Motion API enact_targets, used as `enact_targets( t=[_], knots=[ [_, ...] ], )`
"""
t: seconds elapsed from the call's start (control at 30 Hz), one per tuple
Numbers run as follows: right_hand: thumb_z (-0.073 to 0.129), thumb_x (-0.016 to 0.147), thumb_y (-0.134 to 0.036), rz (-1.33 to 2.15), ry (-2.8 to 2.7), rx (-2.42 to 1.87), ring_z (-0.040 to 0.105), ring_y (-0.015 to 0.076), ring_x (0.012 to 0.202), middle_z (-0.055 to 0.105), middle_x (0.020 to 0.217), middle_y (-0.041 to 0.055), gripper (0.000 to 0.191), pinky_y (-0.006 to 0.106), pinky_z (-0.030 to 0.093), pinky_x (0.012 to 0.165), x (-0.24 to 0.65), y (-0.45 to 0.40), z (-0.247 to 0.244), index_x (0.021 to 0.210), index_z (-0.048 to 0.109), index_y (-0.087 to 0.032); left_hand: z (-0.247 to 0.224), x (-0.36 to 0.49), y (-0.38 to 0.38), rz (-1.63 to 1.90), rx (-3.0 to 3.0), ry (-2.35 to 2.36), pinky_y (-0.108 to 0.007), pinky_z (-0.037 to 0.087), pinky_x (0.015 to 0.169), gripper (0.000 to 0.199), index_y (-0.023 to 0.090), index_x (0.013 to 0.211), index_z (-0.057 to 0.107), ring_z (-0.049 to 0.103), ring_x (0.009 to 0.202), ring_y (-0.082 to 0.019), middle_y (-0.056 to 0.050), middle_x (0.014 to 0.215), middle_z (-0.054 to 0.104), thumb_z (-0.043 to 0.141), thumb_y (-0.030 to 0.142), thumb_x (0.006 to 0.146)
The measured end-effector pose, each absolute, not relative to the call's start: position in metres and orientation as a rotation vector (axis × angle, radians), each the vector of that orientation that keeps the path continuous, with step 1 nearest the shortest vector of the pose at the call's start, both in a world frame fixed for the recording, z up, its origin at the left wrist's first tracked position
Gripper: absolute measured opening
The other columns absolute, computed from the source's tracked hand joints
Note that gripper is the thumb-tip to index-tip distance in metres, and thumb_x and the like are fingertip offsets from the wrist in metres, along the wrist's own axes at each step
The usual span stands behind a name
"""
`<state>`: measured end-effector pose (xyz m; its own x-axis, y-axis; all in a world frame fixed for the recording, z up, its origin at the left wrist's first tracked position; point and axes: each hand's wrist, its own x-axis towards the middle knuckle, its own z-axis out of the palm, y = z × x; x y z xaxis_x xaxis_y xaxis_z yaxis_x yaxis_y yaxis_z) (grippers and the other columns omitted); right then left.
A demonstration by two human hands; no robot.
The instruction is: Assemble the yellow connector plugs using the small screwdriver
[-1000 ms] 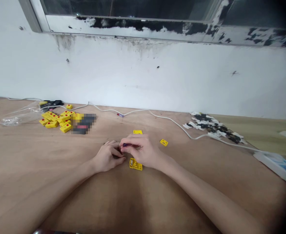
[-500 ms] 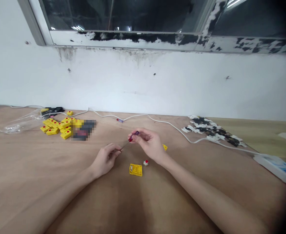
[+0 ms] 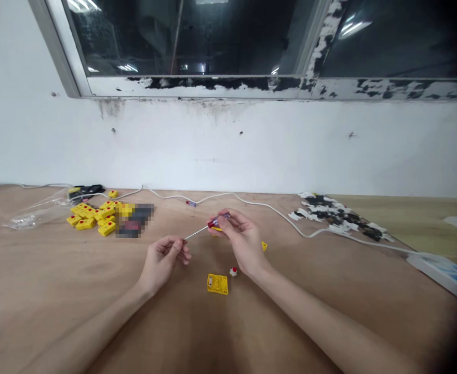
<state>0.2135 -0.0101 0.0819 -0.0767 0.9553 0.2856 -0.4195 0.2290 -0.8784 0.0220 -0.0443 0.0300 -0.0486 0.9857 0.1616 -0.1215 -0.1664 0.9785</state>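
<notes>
My right hand [image 3: 244,241] grips a screwdriver [image 3: 196,232] by its red and clear purplish handle, the metal shaft pointing left and down. At the shaft's tip, the thumb and fingers of my left hand [image 3: 166,259] are pinched together; whether a small part is also between them is hidden. Below the hands lies an open yellow plastic casing half [image 3: 217,284], its inside facing up. Beside it is a small white toothed piece with a red top [image 3: 233,271]. Another yellow piece [image 3: 265,245] shows just right of my right hand. Some yellow also peeks out under the screwdriver handle.
Yellow blocks with red buttons [image 3: 92,215] are heaped at the left, near a clear plastic bag [image 3: 26,221]. Black and white parts [image 3: 330,213] lie at the right. A white cable [image 3: 263,203] runs along the back to a power strip [image 3: 442,272]. A second small screwdriver [image 3: 191,203] lies near the wall.
The camera view has tilted up slightly. My hands have drawn a little apart, and more of the screwdriver's shaft shows between them. Yellow now shows beneath the handle.
</notes>
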Motion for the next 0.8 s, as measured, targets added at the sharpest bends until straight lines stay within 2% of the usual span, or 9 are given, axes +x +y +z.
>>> enact_targets(
  t=[0.1,0.17,0.27,0.33,0.43,0.53,0.63,0.73,0.8],
  knots=[
    [0.084,0.073,-0.036,1.282,-1.031,-0.661,0.074,0.0178,0.082,0.076,0.085,0.0031,0.027,0.032,0.064,0.078,0.209,-0.014,0.078,0.089,0.070,-0.019,0.028,0.022,-0.046,1.443,1.280,1.119,-0.021,0.047,0.047,0.049,0.014,0.082,0.060,0.058,0.052,-0.011,0.000,0.067,0.061,0.066,0.063,0.081],
    [0.085,0.072,-0.034,1.254,-1.025,-0.674,0.074,0.0177,0.080,0.077,0.084,0.0033,0.026,0.032,0.063,0.079,0.206,-0.018,0.077,0.088,0.071,-0.018,0.026,0.022,-0.047,1.465,1.277,1.142,-0.016,0.037,0.042,0.047,0.016,0.079,0.056,0.047,0.046,-0.006,0.005,0.062,0.050,0.061,0.063,0.085],
    [0.084,0.074,-0.032,1.190,-1.077,-0.655,0.074,0.0178,0.080,0.077,0.085,0.0034,0.022,0.033,0.062,0.082,0.204,-0.024,0.074,0.087,0.073,-0.019,0.023,0.023,-0.048,1.473,1.196,1.120,-0.014,0.024,0.040,0.047,0.017,0.074,0.049,0.030,0.043,-0.004,0.009,0.056,0.035,0.059,0.061,0.087],
    [0.081,0.078,-0.031,1.166,-1.126,-0.630,0.074,0.0177,0.081,0.077,0.088,0.0034,0.017,0.034,0.062,0.084,0.203,-0.028,0.072,0.087,0.073,-0.020,0.021,0.024,-0.048,1.486,1.166,1.126,-0.014,0.021,0.041,0.047,0.017,0.072,0.048,0.027,0.044,-0.004,0.009,0.055,0.032,0.060,0.061,0.086],
    [0.077,0.082,-0.030,1.150,-1.214,-0.611,0.074,0.0178,0.084,0.078,0.094,0.0036,0.011,0.034,0.061,0.086,0.202,-0.034,0.070,0.087,0.073,-0.021,0.019,0.023,-0.045,1.548,1.121,1.170,-0.014,0.020,0.041,0.048,0.018,0.069,0.047,0.028,0.045,-0.004,0.008,0.054,0.033,0.061,0.060,0.084],
    [0.071,0.087,-0.029,1.140,-1.400,-0.572,0.073,0.0196,0.096,0.077,0.103,0.0052,0.007,0.036,0.059,0.090,0.203,-0.038,0.071,0.086,0.070,-0.022,0.018,0.018,-0.039,1.538,1.003,1.113,-0.014,0.020,0.038,0.045,0.018,0.069,0.046,0.025,0.042,-0.004,0.009,0.053,0.033,0.065,0.057,0.083],
    [0.061,0.095,-0.031,1.062,-1.590,-0.551,0.069,0.0205,0.107,0.074,0.113,0.0075,0.012,0.038,0.055,0.096,0.209,-0.035,0.081,0.097,0.068,-0.022,0.020,0.015,-0.036,1.458,0.916,0.976,-0.014,0.024,0.036,0.042,0.018,0.070,0.047,0.027,0.041,-0.004,0.008,0.054,0.038,0.071,0.052,0.079],
    [0.054,0.099,-0.032,0.945,-1.618,-0.578,0.068,0.0198,0.102,0.071,0.109,0.0078,0.022,0.038,0.053,0.094,0.225,-0.024,0.096,0.117,0.062,-0.023,0.024,0.018,-0.037,1.365,0.860,0.886,-0.015,0.033,0.037,0.038,0.017,0.075,0.051,0.034,0.043,-0.005,0.007,0.057,0.043,0.071,0.049,0.081],
    [0.049,0.101,-0.032,0.848,-1.687,-0.583,0.067,0.0190,0.095,0.068,0.100,0.0063,0.024,0.037,0.053,0.089,0.241,-0.017,0.104,0.120,0.061,-0.024,0.026,0.021,-0.040,1.311,0.839,0.864,-0.015,0.035,0.038,0.035,0.017,0.079,0.054,0.038,0.045,-0.005,0.006,0.061,0.046,0.070,0.049,0.083]
  ],
)
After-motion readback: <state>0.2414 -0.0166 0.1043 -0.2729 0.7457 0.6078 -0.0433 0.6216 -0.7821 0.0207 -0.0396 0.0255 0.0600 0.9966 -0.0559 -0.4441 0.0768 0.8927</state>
